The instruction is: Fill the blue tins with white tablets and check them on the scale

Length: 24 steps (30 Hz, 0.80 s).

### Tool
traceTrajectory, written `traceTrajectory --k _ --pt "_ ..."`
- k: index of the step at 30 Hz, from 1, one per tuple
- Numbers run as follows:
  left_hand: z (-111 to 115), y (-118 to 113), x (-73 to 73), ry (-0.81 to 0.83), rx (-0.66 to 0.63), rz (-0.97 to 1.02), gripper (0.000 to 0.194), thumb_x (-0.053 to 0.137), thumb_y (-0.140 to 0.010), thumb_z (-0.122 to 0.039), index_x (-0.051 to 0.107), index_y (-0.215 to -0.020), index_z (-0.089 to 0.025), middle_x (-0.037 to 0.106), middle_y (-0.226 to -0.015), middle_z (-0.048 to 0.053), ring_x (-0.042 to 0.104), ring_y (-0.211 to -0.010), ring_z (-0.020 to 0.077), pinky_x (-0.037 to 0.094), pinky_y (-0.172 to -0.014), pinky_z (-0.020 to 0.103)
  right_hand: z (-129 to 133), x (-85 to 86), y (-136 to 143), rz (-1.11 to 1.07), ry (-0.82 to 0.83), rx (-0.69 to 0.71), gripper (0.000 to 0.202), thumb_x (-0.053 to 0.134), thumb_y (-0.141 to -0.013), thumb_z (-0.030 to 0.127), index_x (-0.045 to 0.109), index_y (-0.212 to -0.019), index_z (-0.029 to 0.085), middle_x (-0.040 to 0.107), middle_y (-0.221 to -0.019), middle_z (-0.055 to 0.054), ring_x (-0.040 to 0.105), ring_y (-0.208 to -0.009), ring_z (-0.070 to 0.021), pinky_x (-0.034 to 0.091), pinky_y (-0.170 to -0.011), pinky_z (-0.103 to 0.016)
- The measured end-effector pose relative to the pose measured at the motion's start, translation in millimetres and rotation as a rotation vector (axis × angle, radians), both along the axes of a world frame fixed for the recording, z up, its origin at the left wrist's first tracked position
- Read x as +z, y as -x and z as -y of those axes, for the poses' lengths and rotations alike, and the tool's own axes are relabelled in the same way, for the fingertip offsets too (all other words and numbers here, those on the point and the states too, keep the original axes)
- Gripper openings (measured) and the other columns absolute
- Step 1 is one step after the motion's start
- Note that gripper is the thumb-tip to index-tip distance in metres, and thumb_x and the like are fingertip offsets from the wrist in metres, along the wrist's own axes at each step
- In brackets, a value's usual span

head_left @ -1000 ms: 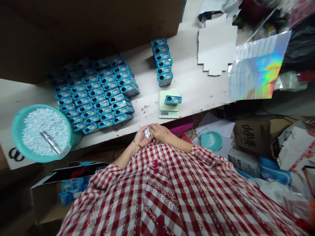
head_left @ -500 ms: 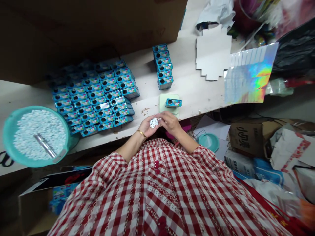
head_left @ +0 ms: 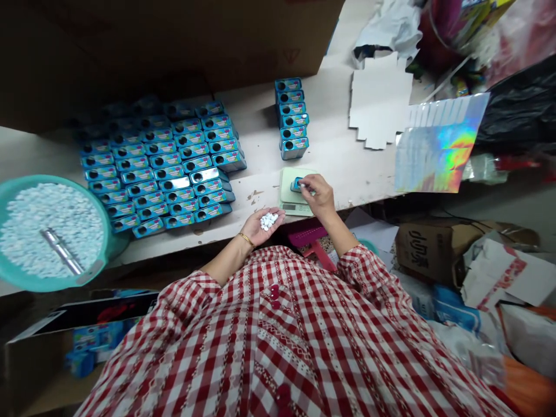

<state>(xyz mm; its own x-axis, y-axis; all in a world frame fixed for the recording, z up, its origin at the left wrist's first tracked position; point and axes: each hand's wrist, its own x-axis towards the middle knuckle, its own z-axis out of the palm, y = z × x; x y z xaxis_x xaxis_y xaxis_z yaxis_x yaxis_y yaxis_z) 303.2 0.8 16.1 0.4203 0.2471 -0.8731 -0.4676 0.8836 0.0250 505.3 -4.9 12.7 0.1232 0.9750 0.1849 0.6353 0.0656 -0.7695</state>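
My left hand [head_left: 260,226] lies palm up in front of the table edge, cupped around a small heap of white candies [head_left: 269,220]. Over a pale green kitchen scale [head_left: 287,194], the fingers of my right hand [head_left: 318,194] are pinched together at the opening of a small blue tin [head_left: 296,184]. A bit of white, seemingly one candy, shows at those fingertips. The tin stands on the scale, partly covered by my right hand. The scale's display faces me; its reading is too small to make out.
Many blue tins [head_left: 171,183] stand in rows at left, and a short column of tins [head_left: 294,149] stands behind the scale. A teal basin [head_left: 93,263] holds white candies and a metal scoop [head_left: 61,251]. A large cardboard box [head_left: 174,46] and flat white card [head_left: 380,98] lie beyond.
My right hand has moved from beside my left palm out over the scale, to the tin's opening. My left hand stays nearly in place with the candies. The view has shifted slightly.
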Motion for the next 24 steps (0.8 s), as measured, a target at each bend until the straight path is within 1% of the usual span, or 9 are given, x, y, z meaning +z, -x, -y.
traceTrajectory --k 3,6,9,11,13,15,19,21,24 --pt "-2.5 2.6 2.5 0.006 0.023 -0.014 0.024 0.043 -0.086 -0.015 0.064 -0.091 -0.005 0.07 -0.08 0.015 0.068 -0.08 0.0187 0.056 -0.07 0.025 -8.0 -6.0 -7.1 0.1 -0.01 0.055 0.021 0.046 -0.084 0.018 0.064 -0.095 0.019 0.06 -0.097 -0.008 0.059 -0.086 -0.0167 0.051 -0.076 -0.03" --pt "-2.4 5.1 3.4 0.008 0.035 -0.012 0.023 0.044 -0.085 -0.013 0.065 -0.09 -0.004 0.07 -0.081 0.015 0.068 -0.083 0.0191 0.056 -0.071 0.026 -9.0 -7.4 -10.4 0.18 0.01 0.073 0.025 0.046 -0.084 0.015 0.063 -0.099 0.02 0.061 -0.1 -0.008 0.058 -0.097 -0.0196 0.049 -0.085 -0.035" --pt "-0.5 6.3 2.5 0.0 0.031 0.004 0.023 0.044 -0.085 -0.012 0.065 -0.09 -0.005 0.07 -0.082 0.015 0.068 -0.084 0.0191 0.055 -0.073 0.026 -5.7 -4.1 -13.1 0.176 0.041 0.064 0.028 0.045 -0.084 0.014 0.062 -0.105 0.02 0.062 -0.104 -0.009 0.058 -0.099 -0.0203 0.049 -0.089 -0.037" --pt "0.9 6.0 1.6 -0.012 0.018 0.028 0.024 0.043 -0.085 -0.012 0.065 -0.09 -0.005 0.07 -0.084 0.015 0.068 -0.085 0.0193 0.055 -0.074 0.027 1.2 1.8 -8.1 0.15 0.035 0.056 0.028 0.044 -0.087 0.016 0.062 -0.107 0.02 0.063 -0.104 -0.009 0.058 -0.1 -0.02 0.048 -0.09 -0.037" --pt "2.2 5.5 0.5 -0.028 0.007 0.061 0.024 0.042 -0.085 -0.012 0.064 -0.091 -0.005 0.07 -0.086 0.015 0.068 -0.085 0.0197 0.055 -0.076 0.029 13.7 10.0 7.1 0.13 0.027 0.084 0.028 0.042 -0.089 0.018 0.062 -0.109 0.02 0.064 -0.104 -0.009 0.058 -0.101 -0.0193 0.048 -0.091 -0.036" --pt "3.8 5.6 -0.4 -0.037 0.013 0.08 0.024 0.041 -0.086 -0.012 0.064 -0.089 -0.006 0.071 -0.081 0.013 0.068 -0.078 0.018 0.055 -0.074 0.028 29.8 18.6 32.0 0.143 0.052 0.184 0.028 0.041 -0.091 0.02 0.061 -0.11 0.019 0.063 -0.107 -0.01 0.057 -0.103 -0.0188 0.048 -0.09 -0.035" --pt "10.4 11.9 -0.7 -0.005 0.022 0.082 0.025 0.039 -0.088 -0.014 0.062 -0.081 -0.008 0.067 -0.064 0.005 0.064 -0.058 0.012 0.054 -0.064 0.023 54.2 29.2 83.9 0.353 0.217 0.404 0.032 0.043 -0.091 0.018 0.055 -0.12 0.011 0.059 -0.117 -0.015 0.052 -0.108 -0.023 0.047 -0.091 -0.039" --pt "15.4 18.4 -0.1 0.027 0.002 0.083 0.027 0.037 -0.09 -0.016 0.062 -0.082 -0.009 0.065 -0.062 0.004 0.063 -0.057 0.012 0.054 -0.066 0.024 57.6 30.3 98.6 0.453 0.312 0.505 0.032 0.043 -0.09 0.014 0.053 -0.12 0.007 0.059 -0.115 -0.017 0.052 -0.106 -0.0243 0.047 -0.089 -0.039" --pt "22.4 28.7 1.0 0.061 -0.017 0.077 0.029 0.036 -0.091 -0.018 0.062 -0.086 -0.008 0.064 -0.06 0.004 0.063 -0.056 0.0122 0.054 -0.068 0.026 56.4 30.0 105.5 0.516 0.373 0.652 0.026 0.043 -0.09 0.012 0.057 -0.111 0.006 0.06 -0.105 -0.015 0.054 -0.098 -0.023 0.048 -0.085 -0.037"
